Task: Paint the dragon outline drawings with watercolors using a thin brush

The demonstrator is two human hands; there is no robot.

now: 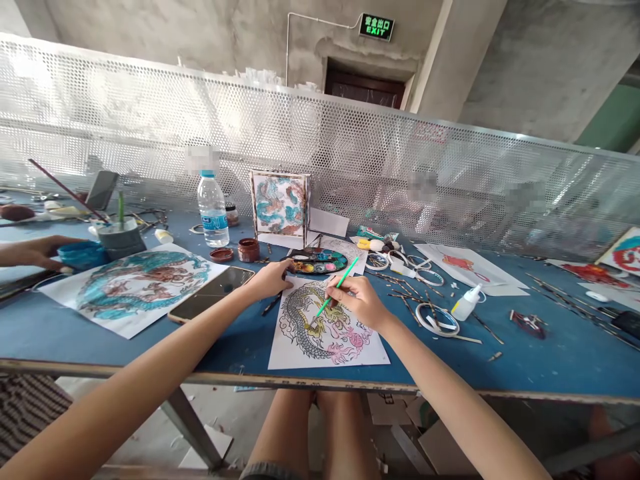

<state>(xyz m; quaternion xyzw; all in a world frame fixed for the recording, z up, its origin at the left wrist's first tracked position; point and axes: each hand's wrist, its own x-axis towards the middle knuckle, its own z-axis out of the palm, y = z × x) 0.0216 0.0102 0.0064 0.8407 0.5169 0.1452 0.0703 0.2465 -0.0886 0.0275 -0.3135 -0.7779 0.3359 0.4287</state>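
In my right hand (357, 300) is a slim green paintbrush (336, 288), held at a slant with its tip on a line drawing of a dragon (305, 357). Yellow covers part of the dragon's body and head, and pink colours the lower right; the rest is black outline on white paper. My left hand (270, 279) has its fingers bent at the left end of an oval paint palette (320, 269), with the thumb low by the drawing's top left corner. The palette carries several smeared colours and lies just behind the paper.
A phone (213, 293) and an open brown paint jar (249, 250) are to the left, with a water bottle (213, 210) behind. Another person's hand (37, 252) is by a blue pot (83, 255). Tape rolls (437, 320) and a glue bottle (466, 303) lie right.
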